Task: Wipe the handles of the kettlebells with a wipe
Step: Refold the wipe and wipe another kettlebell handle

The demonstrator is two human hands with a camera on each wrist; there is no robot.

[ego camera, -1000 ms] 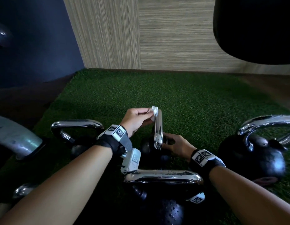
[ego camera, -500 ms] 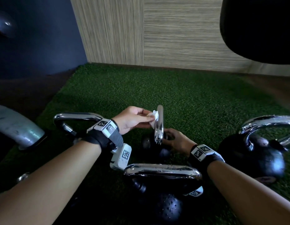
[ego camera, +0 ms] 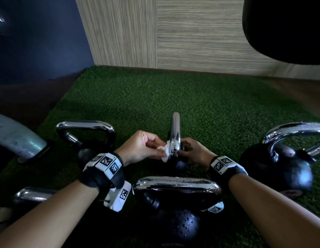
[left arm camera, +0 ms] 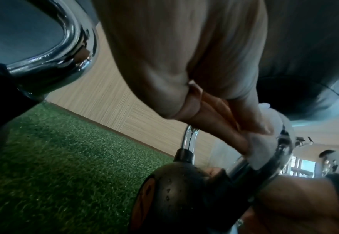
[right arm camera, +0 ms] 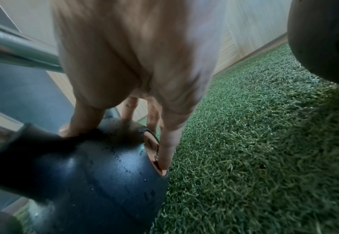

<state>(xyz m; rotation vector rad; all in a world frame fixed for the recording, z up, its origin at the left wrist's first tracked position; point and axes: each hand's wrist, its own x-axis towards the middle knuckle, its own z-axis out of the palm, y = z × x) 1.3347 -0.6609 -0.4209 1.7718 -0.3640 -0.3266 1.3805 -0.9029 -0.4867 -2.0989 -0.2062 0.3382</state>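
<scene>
We count five kettlebells (ego camera: pixel 281 169) on the turf (ego camera: pixel 191 97) and one wipe (ego camera: pixel 164 153). Our left hand (ego camera: pixel 141 147) pinches the wipe against the middle handle (ego camera: pixel 175 133); our right hand (ego camera: pixel 195 153) rests straight-fingered on its ball (right arm camera: pixel 104 174).

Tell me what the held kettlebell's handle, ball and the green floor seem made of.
Handle: polished metal, probably chromed steel; mirror reflections. Ball: matte dark coating, perhaps rubber or painted iron; droplets sit on it. Floor: artificial turf; short green fibres.
</scene>
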